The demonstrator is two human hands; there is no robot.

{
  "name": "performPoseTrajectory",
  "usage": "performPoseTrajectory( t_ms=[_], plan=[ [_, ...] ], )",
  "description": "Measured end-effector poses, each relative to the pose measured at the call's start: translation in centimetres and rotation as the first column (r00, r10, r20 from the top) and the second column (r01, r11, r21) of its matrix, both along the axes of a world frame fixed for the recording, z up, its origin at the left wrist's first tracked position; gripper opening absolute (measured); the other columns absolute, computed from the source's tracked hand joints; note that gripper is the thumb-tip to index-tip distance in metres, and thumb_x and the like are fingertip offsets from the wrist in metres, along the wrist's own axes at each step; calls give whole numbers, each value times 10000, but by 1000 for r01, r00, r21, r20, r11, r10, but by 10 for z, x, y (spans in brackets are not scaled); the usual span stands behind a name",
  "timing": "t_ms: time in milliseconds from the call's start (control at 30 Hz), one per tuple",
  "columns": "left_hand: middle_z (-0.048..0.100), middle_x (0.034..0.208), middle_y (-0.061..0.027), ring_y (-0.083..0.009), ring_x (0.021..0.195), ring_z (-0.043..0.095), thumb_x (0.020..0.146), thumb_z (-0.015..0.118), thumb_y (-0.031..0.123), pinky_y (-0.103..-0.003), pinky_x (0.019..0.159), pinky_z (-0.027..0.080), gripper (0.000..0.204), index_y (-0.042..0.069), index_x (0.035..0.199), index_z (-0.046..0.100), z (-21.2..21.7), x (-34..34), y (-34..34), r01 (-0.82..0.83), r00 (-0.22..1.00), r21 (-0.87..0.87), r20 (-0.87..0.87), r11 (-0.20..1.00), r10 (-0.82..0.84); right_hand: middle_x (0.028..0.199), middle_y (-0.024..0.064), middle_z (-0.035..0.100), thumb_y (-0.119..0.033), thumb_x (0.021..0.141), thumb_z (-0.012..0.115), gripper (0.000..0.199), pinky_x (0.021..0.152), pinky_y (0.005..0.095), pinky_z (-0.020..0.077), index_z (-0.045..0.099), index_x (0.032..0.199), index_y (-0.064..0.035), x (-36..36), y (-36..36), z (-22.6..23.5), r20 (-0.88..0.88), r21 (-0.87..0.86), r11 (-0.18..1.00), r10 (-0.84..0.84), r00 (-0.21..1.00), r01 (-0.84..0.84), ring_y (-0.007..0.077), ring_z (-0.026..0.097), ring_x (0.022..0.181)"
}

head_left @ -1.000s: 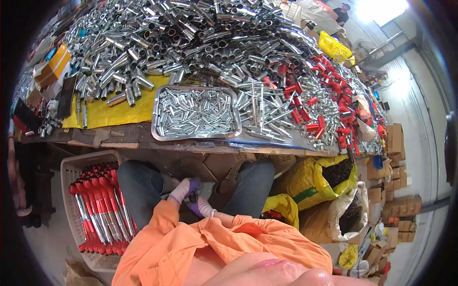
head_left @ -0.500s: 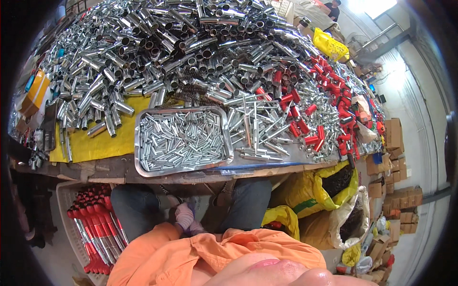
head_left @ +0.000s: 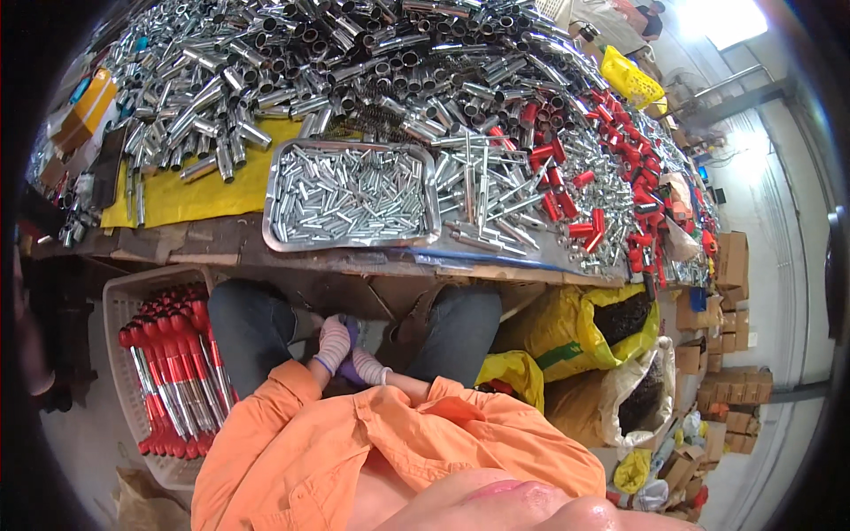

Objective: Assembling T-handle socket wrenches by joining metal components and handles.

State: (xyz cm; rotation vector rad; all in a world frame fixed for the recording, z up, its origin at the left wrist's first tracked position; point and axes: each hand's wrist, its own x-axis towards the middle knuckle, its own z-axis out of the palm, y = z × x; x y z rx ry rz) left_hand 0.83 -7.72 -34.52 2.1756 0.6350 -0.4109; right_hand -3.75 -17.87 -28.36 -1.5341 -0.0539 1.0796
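Both my hands are low between my knees, in knitted gloves with pink-and-white stripes and purple parts. My left hand [head_left: 333, 343] comes from the left orange sleeve and meets my right hand [head_left: 367, 366], which lies just below and to its right. The gloves touch or overlap, and their fingers are too small and hidden to read. Whether anything is held between them I cannot make out. Nearest to the hands, on the table above, is a metal tray [head_left: 354, 244] full of short silver pins [head_left: 350, 195].
Chromed tubes [head_left: 221, 84] heap across the table, with red plastic parts [head_left: 642, 177] at right and a yellow sheet [head_left: 181, 196] at left. Below stand a white crate [head_left: 124, 380] of red-handled tools [head_left: 173, 380] and open sacks [head_left: 567, 332]. Cartons [head_left: 735, 389] stack at far right.
The view has shifted, so the table and tray sit higher in the picture. My hands have moved forward from my lap, and more of both forearms shows.
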Motion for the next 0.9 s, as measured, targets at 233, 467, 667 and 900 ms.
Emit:
performPoseTrajectory(
  t_ms=[233,467,667,900],
  plan=[
    [670,1004,-208,-375,992,634,879,542,262,-424,818,524,272,41,940,688,76,-3,-40,48,986,-30,161,998,-43,1146,237,638,-322,861,606,408,893,398,503,634,1115,-5,1,-33,28,281,-592,804,148,948,50,366,619,1060],
    [666,948,-235,-411,947,623,876,499,345,-461,793,503,359,54,870,710,56,-9,-4,31,999,42,30,999,-33,1035,271,651,-213,849,543,307,842,454,513,675,1018,8,20,-11,127,322,-666,727,482,815,-166,399,641,975],
    [684,847,-142,-321,867,664,881,553,289,-379,766,521,231,95,928,669,-39,-1,-4,22,999,-14,-27,1000,-22,920,260,659,-255,819,563,289,773,472,530,697,870,-4,17,-2,80,340,-667,714,546,766,-213,401,655,881],
    [683,850,-112,-267,799,649,864,587,341,-373,740,514,265,94,910,671,-32,26,4,-125,986,-651,-164,748,22,1050,251,645,-293,885,527,347,851,473,499,588,1085,-17,46,-24,138,341,-707,655,646,683,-267,402,626,988]
  ],
)
